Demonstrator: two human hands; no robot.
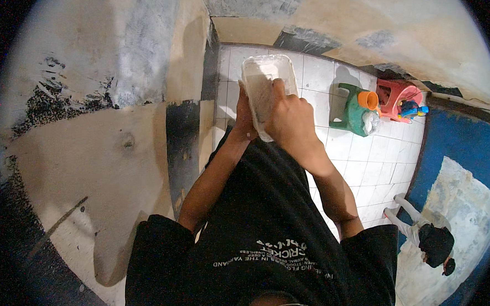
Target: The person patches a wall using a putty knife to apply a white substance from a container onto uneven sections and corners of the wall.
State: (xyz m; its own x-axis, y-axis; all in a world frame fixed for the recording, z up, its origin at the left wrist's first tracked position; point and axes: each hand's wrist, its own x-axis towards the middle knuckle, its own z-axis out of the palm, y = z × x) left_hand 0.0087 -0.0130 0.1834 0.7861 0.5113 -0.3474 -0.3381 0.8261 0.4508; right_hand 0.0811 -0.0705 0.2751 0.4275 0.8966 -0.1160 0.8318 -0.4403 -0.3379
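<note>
Currently both hands on a translucent plastic container (266, 82), rectangular with rounded corners, held up in front of my chest. Long axis runs away from me, open rim pointing off beyond my fingers. My left hand (243, 117) clamps the near-left wall; my right hand (289, 119) presses a whitish cloth-like wad against its side, fingers curled. Past my right knuckles, on glossy white tiled floor (366, 159): green plastic jug (353, 111), orange cap (368, 99).
</note>
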